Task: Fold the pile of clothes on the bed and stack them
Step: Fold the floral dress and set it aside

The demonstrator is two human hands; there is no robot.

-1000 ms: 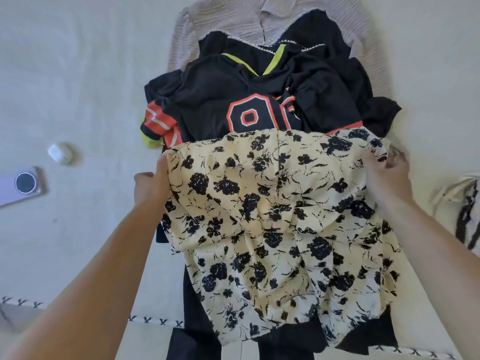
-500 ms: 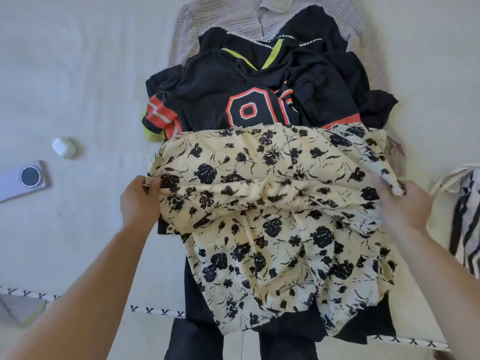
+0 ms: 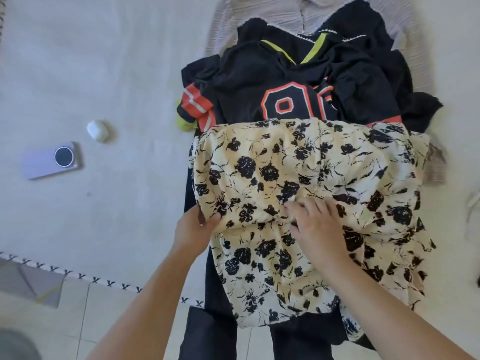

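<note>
Floral garment (image 3: 306,178), cream with black flower print, lies folded over on top of the clothes pile on the bed (image 3: 104,74), its near hem hanging past the bed edge. Left hand (image 3: 193,228) grips the garment's left edge at the fold, thumb on top, fingers curled under the fabric. Right hand (image 3: 315,222) lies flat on the garment's middle, fingers straight and spread, pressing the fold line, holding nothing. Black jersey (image 3: 272,81) with an orange-outlined number and yellow-green collar trim sits just beyond the garment, partly covered by it. Grey striped shirt (image 3: 280,11) lies under the jersey at the far end. Dark trousers (image 3: 207,333) hang off the bed edge below the garment. Left of the garment, well apart: lilac phone (image 3: 52,161) lying camera side up, white earbud case (image 3: 97,129) just beyond it.
</note>
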